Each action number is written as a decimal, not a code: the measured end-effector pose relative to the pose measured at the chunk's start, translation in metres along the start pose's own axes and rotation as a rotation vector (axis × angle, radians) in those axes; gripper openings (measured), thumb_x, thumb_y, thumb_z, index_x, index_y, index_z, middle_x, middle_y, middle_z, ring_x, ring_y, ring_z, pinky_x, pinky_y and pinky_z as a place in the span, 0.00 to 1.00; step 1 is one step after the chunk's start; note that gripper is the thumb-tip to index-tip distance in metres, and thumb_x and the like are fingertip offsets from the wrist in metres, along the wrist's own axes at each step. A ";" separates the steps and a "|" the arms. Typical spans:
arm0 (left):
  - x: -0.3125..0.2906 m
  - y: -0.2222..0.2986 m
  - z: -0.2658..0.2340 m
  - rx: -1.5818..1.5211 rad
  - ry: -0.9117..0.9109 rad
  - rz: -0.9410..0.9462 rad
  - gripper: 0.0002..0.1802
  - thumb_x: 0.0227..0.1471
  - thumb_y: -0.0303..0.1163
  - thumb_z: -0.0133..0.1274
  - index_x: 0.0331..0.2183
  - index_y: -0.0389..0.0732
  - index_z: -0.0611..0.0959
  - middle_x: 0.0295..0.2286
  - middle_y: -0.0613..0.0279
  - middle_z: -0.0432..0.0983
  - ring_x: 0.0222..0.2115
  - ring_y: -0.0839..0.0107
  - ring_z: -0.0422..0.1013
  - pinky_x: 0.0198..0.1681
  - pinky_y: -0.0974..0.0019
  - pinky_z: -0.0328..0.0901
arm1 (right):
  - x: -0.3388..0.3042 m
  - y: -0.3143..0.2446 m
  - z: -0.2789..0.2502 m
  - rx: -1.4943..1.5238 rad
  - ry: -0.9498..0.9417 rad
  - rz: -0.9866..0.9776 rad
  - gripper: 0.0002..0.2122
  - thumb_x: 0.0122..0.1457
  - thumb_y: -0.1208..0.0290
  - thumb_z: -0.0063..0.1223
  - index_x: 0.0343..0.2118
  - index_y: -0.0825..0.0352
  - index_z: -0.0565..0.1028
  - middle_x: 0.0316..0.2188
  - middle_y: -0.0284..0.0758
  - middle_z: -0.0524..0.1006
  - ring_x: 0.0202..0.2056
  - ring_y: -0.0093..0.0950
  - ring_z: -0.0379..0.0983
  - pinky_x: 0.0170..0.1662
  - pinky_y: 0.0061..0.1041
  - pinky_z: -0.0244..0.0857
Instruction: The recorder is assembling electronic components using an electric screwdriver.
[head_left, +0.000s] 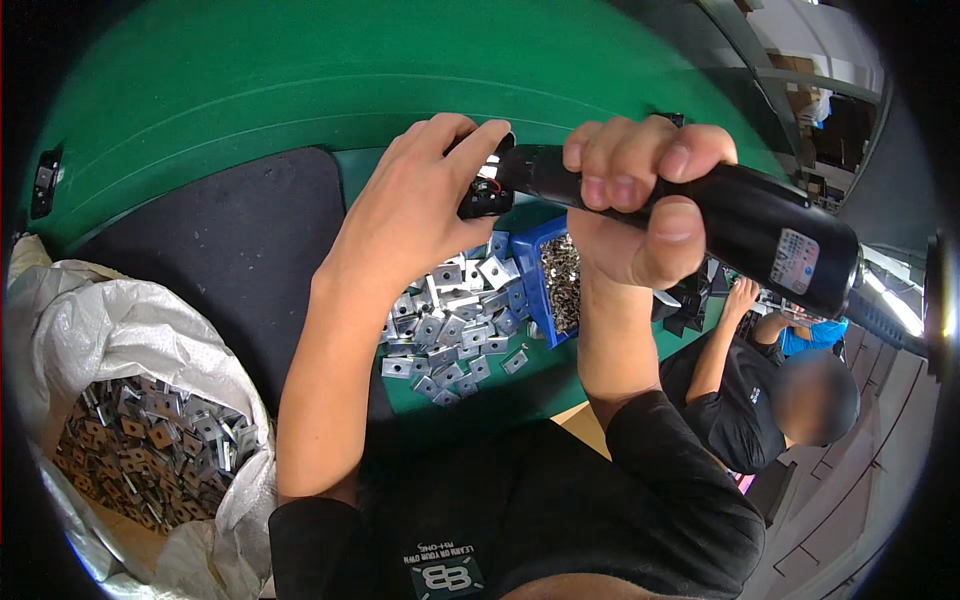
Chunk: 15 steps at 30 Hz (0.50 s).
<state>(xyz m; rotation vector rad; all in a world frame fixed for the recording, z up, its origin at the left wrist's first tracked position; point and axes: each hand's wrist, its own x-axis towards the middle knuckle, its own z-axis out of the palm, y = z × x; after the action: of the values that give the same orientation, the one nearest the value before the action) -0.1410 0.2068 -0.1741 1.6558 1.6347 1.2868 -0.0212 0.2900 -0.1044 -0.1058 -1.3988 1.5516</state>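
My right hand is wrapped round a black electric screwdriver, held nearly level with its nose pointing left. My left hand grips a small black housing from above, and a bit of red wire shows inside it. The screwdriver's front end meets this housing; the tip itself is hidden. Below my hands lies a pile of square metal plates with holes. Beside the pile, under my right wrist, a blue bin holds many small screws.
A white woven sack full of metal plates stands at the lower left. A dark mat lies on the green table. A black part sits far left. At the right, another person works near black parts. A cable trails from the screwdriver.
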 end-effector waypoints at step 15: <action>0.024 -0.025 -0.004 0.254 0.181 -0.014 0.37 0.36 0.25 0.61 0.52 0.45 0.70 0.45 0.50 0.69 0.46 0.51 0.66 0.49 0.59 0.62 | -0.026 -0.091 -0.021 0.046 0.105 -0.181 0.23 0.55 0.57 0.51 0.50 0.62 0.62 0.22 0.29 0.67 0.22 0.25 0.65 0.34 0.33 0.63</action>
<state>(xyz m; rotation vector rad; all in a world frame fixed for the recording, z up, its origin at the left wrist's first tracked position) -0.1608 0.2327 -0.1864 1.7093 1.9844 1.2979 0.0591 0.2705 -0.0534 -0.0307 -1.2541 1.4074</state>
